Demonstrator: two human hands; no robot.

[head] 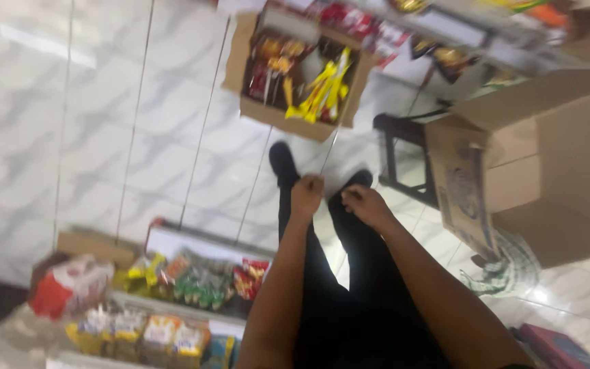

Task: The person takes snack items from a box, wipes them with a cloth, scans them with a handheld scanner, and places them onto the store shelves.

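Both hands hang empty over the tiled floor (104,102) — left hand (306,193) curled shut, right hand (367,205) loosely closed — between pickups; the snack box (295,68) ahead seems nearest.

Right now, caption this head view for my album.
Two bare hands, left hand and right hand, held empty above a white tiled floor between snack boxes.
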